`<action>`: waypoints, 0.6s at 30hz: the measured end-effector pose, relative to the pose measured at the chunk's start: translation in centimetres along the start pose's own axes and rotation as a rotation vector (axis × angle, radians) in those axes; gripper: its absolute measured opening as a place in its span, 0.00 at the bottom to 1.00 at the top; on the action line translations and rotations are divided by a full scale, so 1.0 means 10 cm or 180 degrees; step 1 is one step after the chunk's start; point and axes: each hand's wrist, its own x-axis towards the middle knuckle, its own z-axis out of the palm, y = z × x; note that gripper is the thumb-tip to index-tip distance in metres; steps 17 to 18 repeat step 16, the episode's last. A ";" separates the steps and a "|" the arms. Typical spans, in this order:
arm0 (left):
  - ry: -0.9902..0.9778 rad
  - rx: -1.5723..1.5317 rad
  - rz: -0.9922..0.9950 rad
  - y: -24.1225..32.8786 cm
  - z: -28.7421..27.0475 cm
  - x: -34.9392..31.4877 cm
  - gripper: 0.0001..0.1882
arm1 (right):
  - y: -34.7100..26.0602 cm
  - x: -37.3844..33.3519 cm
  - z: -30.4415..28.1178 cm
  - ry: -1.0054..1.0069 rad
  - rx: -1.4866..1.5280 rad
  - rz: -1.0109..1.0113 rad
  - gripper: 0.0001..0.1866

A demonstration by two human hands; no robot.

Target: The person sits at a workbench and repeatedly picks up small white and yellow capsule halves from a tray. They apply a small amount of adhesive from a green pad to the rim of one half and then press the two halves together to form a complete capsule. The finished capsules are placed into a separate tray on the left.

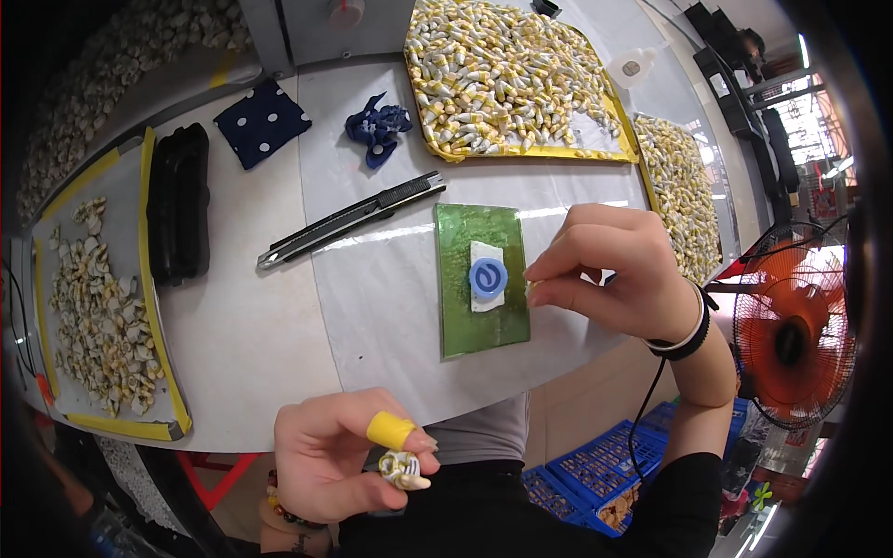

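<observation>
Near the table's front edge, my left hand point(339, 456) pinches a small white-and-yellow piece point(400, 470) with dark markings. Yellow tape wraps one of its fingers. My right hand point(605, 270) is closed, thumb and finger pressed together by the right edge of a green mat point(465, 330); what lies between them is too small to make out. On the mat rests a white pad point(486, 249) with a round blue piece point(488, 278) on top, which has a curved pattern in its middle.
A utility knife point(353, 219) lies left of the mat. Beyond are a dotted navy cloth point(262, 123), a crumpled blue cloth point(377, 128) and a yellow-edged tray point(521, 154) heaped with small pieces. A black tray point(179, 205) and another tray point(167, 339) stand left; an orange fan point(791, 325), right.
</observation>
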 end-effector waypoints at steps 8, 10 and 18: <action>-0.0165 -0.0137 0.0059 -0.04 -0.04 -0.01 0.19 | 0.03 -0.02 0.14 0.0200 0.0004 0.0038 0.05; -0.0151 -0.0133 0.0076 -0.04 -0.04 -0.01 0.19 | -0.02 0.00 0.12 0.0139 -0.0302 -0.0001 0.04; -0.0045 -0.0319 0.0116 -0.05 -0.01 -0.02 0.19 | 0.00 0.03 0.08 -0.0133 -0.1221 -0.0725 0.06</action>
